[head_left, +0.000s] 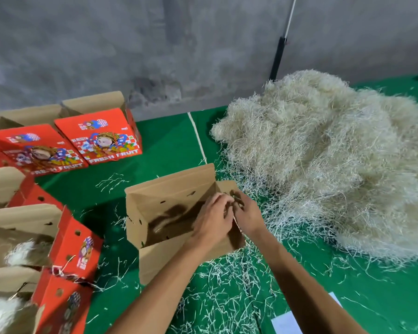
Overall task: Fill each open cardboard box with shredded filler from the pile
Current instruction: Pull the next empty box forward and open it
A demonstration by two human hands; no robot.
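An open cardboard box (169, 213) stands on the green table cover (169, 131), its brown inside facing up and its flaps spread outward. Both of the person's hands meet over the right end of this box. The left hand (214, 219) reaches in from below with its fingers curled downward at the box's right inner wall. The right hand (247, 213) sits just beside it, touching it, with its fingers bent around the edge of the right flap. Whether either hand actually grips the cardboard or a few strands of filler cannot be told, as the fingertips hide each other. The inside of the box shows bare brown cardboard with dark shadows.

The pile of shredded filler (323, 153), pale and straw-like, lies on the right half of the table, just beside the box. Loose strands (227, 285) are scattered over the green cover around the box and beneath the forearms.

On the left, two red fruit boxes (97, 136) with cartoon prints stand near the grey wall (130, 44). Nearer the camera at the left edge, more red boxes (65, 273) stand open, with white filler (17, 255) showing inside. A sheet of white paper (287, 324) lies at the bottom edge.
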